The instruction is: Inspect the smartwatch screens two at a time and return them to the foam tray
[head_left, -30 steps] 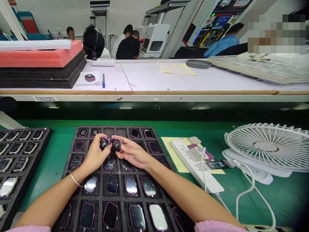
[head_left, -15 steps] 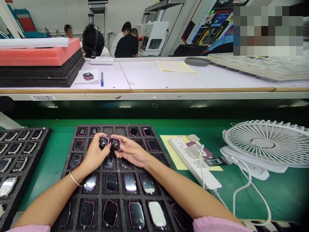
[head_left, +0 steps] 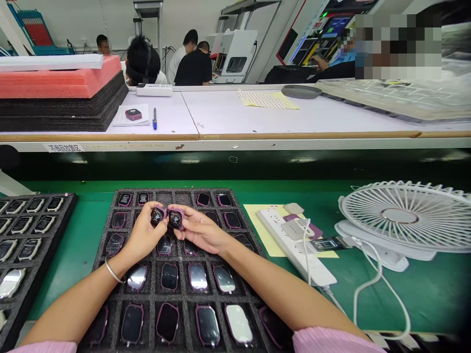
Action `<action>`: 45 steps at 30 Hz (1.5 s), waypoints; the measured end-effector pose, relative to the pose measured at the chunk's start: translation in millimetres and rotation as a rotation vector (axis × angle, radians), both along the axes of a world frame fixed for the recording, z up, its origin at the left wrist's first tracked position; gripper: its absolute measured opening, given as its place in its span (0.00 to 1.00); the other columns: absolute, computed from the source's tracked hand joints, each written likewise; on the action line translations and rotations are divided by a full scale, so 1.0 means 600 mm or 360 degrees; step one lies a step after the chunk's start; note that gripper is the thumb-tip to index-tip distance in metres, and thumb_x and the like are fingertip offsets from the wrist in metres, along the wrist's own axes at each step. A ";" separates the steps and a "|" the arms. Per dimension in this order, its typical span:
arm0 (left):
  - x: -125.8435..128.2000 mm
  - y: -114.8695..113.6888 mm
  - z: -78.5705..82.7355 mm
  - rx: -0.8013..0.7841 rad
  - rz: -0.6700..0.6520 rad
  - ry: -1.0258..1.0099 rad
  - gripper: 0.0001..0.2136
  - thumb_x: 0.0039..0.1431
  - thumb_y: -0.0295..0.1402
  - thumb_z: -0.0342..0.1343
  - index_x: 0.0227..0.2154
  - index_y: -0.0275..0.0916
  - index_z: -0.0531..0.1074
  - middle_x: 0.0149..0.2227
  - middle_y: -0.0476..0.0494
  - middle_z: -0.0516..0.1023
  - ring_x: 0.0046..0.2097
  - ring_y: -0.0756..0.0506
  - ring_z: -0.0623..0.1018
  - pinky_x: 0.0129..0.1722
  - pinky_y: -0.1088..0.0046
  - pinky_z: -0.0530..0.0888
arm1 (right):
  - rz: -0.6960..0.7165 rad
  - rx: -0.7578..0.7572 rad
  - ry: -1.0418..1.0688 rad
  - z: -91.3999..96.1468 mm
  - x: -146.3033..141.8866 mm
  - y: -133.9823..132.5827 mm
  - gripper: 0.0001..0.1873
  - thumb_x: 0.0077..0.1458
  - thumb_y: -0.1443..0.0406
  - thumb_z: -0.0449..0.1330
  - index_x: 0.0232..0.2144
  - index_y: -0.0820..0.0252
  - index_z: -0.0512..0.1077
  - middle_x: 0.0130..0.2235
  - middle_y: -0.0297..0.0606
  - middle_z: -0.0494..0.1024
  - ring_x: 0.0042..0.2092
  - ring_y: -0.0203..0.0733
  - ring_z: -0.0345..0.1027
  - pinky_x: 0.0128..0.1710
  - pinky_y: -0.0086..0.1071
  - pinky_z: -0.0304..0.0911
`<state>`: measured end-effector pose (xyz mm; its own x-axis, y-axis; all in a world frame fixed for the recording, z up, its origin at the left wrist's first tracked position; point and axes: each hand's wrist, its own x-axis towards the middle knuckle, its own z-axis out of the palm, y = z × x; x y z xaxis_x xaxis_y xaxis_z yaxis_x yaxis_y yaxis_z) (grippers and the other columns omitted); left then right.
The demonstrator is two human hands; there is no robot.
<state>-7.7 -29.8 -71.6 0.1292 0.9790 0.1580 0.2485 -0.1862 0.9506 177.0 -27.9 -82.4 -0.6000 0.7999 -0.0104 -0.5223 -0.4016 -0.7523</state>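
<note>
My left hand [head_left: 144,231] grips one purple smartwatch body [head_left: 157,216], its dark screen lit with a small picture. A second purple smartwatch body [head_left: 175,219], also lit, sits between the thumb and fingers of my right hand [head_left: 202,229]. The two watches are held side by side, nearly touching, over the far part of a dark foam tray [head_left: 150,297]. Purple-framed watches lie in the tray's compartments, such as a dark-screened watch [head_left: 168,322] near the front. My hands and forearms hide some of the compartments.
Another foam tray [head_left: 55,240] with pale-framed watches lies at left. To the right are a white power strip [head_left: 316,269], cables and a white fan [head_left: 401,215]. A raised shelf [head_left: 221,115] behind carries foam sheets [head_left: 62,105], a pen [head_left: 155,119] and a watch [head_left: 133,114]. Several people sit beyond.
Both hands keep the two watches in almost the same place. The whole view has shifted very slightly. At the back right, a person in blue has moved an arm.
</note>
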 end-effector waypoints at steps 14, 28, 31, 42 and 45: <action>0.002 -0.002 0.004 0.0009 -0.0008 0.0049 0.13 0.54 0.31 0.55 0.43 0.40 0.64 0.39 0.47 0.72 0.42 0.46 0.72 0.47 0.67 0.67 | -0.0003 0.0027 -0.0011 0.000 0.001 0.001 0.25 0.52 0.63 0.70 0.52 0.54 0.72 0.40 0.34 0.74 0.34 0.33 0.69 0.37 0.31 0.65; 0.001 0.001 0.000 0.0017 -0.0009 0.0042 0.13 0.54 0.32 0.55 0.43 0.41 0.64 0.39 0.46 0.72 0.43 0.46 0.73 0.47 0.67 0.68 | 0.0000 0.0061 -0.0050 0.000 0.003 0.000 0.25 0.52 0.63 0.70 0.52 0.54 0.71 0.41 0.34 0.73 0.34 0.33 0.69 0.37 0.31 0.65; 0.003 0.000 0.002 0.0015 -0.0010 0.0000 0.13 0.53 0.32 0.55 0.43 0.41 0.64 0.40 0.46 0.72 0.43 0.46 0.73 0.47 0.67 0.69 | -0.0008 0.0061 -0.0046 0.000 0.003 0.000 0.25 0.52 0.62 0.70 0.52 0.54 0.71 0.40 0.34 0.73 0.34 0.33 0.69 0.37 0.31 0.65; 0.000 -0.001 0.002 0.0004 -0.0034 0.0040 0.12 0.56 0.32 0.55 0.43 0.41 0.64 0.40 0.46 0.73 0.44 0.46 0.74 0.47 0.67 0.69 | -0.0006 0.0016 -0.0041 0.005 0.003 -0.002 0.25 0.50 0.63 0.71 0.51 0.54 0.73 0.40 0.34 0.74 0.33 0.34 0.70 0.37 0.31 0.66; 0.000 -0.001 0.002 0.0017 -0.0039 0.0039 0.12 0.57 0.33 0.55 0.43 0.41 0.64 0.41 0.46 0.73 0.44 0.46 0.74 0.47 0.68 0.69 | -0.0020 0.0025 -0.0039 0.005 0.002 -0.001 0.25 0.50 0.63 0.71 0.51 0.54 0.73 0.39 0.33 0.74 0.33 0.34 0.70 0.37 0.31 0.67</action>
